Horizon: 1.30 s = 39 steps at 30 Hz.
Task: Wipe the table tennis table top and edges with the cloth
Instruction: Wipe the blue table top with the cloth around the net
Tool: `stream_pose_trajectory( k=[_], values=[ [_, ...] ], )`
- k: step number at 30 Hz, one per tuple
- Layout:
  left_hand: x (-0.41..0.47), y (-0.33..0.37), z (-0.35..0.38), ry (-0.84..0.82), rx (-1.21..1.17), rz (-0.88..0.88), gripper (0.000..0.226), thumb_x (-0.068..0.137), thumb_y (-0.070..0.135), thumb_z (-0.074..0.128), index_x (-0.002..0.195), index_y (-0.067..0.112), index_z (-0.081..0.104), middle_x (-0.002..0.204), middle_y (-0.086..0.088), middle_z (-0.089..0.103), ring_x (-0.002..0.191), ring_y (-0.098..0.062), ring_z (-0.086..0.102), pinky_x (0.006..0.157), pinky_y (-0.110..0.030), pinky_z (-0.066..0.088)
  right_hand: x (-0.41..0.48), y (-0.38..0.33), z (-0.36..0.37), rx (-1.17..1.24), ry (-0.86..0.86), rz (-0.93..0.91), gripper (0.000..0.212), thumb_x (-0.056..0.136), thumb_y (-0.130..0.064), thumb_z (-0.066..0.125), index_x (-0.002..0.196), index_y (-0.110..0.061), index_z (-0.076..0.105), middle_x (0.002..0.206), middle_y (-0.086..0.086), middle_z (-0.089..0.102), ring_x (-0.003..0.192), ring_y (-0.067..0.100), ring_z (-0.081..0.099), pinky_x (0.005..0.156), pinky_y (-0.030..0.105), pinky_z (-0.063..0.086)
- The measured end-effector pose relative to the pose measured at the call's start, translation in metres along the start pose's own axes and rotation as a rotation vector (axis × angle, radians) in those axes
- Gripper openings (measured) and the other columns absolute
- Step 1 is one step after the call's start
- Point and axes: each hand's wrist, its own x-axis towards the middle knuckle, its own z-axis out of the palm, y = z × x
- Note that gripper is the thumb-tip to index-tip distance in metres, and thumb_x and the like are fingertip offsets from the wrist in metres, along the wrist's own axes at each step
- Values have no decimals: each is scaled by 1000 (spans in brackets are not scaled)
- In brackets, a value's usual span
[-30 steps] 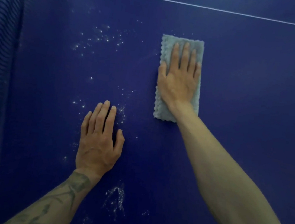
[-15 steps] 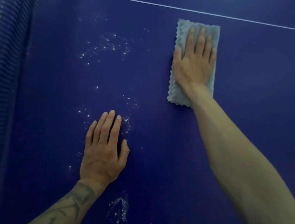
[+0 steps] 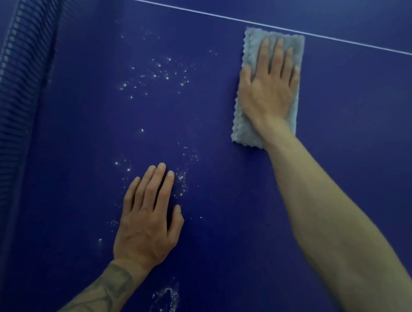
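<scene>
A light grey-blue cloth (image 3: 244, 130), folded into a long rectangle, lies flat on the dark blue table top (image 3: 357, 127). Its far end almost touches the white line (image 3: 190, 11). My right hand (image 3: 267, 91) presses flat on the cloth with the fingers pointing away from me. Nearer to me and to the left, my left hand (image 3: 147, 221) rests palm down on the bare table and holds nothing. White specks of dust (image 3: 163, 74) are scattered left of the cloth. More specks lie around my left fingers, and a white smear (image 3: 166, 302) sits near my left wrist.
The dark net (image 3: 15, 83) runs along the left side of the view, from the top down to the bottom left. Beyond it lies the other half of the table. The blue surface continues to the right of my right arm.
My right hand has pushed the cloth away from me, up to the white line. My left hand has stayed planted on the table.
</scene>
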Motion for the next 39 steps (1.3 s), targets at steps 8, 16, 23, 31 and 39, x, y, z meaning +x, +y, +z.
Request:
stream_pose_trajectory(
  k=[8, 16, 23, 31, 39],
  values=[
    [-1, -1, 1, -12, 13, -2, 63, 103, 34, 40, 158, 4, 38, 170, -14, 29, 159, -29, 24, 129, -53, 21, -78, -28, 17, -71, -89, -473, 68, 110, -48, 26, 171, -22, 10, 179, 5, 2, 166, 24, -1, 133, 47, 1],
    [1, -1, 5, 9, 4, 8, 62, 104, 35, 40, 158, 5, 38, 169, -12, 30, 160, -28, 24, 128, -53, 23, 5, -28, 6, -4, -13, -76, 70, 110, -47, 27, 171, -19, 7, 179, 7, 0, 165, 28, -2, 133, 50, 0],
    [-2, -3, 5, 29, 10, 13, 64, 103, 33, 42, 160, 5, 35, 170, -13, 30, 160, -28, 23, 129, -52, 21, -88, -63, 28, -84, -100, -517, 69, 111, -49, 23, 171, -20, 6, 179, 7, -2, 165, 26, -4, 133, 48, 1],
    [-1, -1, 5, 10, -4, 12, 63, 105, 35, 39, 161, 6, 34, 170, -12, 29, 160, -28, 22, 130, -51, 21, -65, -22, 12, -45, -43, -100, 69, 111, -48, 27, 171, -22, 5, 179, 5, -1, 165, 25, -3, 133, 49, 1],
    [-17, -11, -10, 48, -162, 54, 59, 106, 20, 47, 160, -1, 33, 168, -15, 32, 158, -26, 28, 130, -48, 23, -154, -50, 37, -95, -50, -481, 68, 111, -48, 26, 171, -19, 12, 179, 7, 6, 166, 25, 3, 134, 48, 6]
  ],
)
